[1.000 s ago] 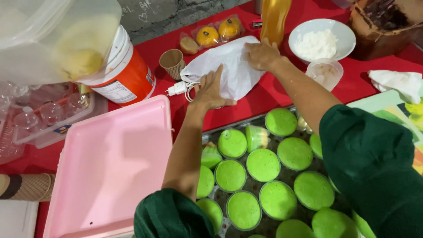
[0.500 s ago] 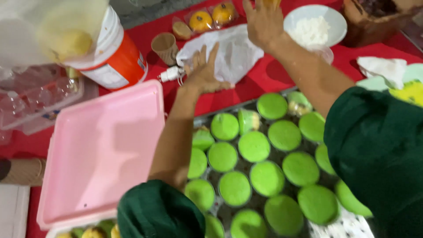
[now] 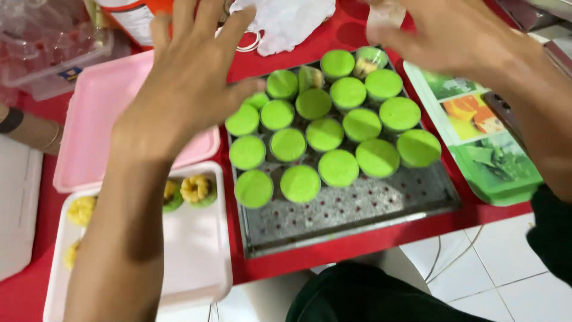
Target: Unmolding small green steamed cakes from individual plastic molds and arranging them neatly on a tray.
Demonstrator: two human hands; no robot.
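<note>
left hand (image 3: 190,89) is hovering spread wide, holding nothing | right hand (image 3: 453,39) is hovering spread, empty too | green cakes (image 3: 325,134) are sitting on metal tray (image 3: 357,211) on red tabletop (image 3: 333,250) | best to be lowering slowly, pinching one cake softly by its sides

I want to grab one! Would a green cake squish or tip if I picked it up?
Probably squishy: the green cakes look soft, so pinching may dent one. They look small and light. Tipping seems unlikely, since each sits low and flat on the metal tray, but they are packed close, so neighbours may get bumped.
</note>
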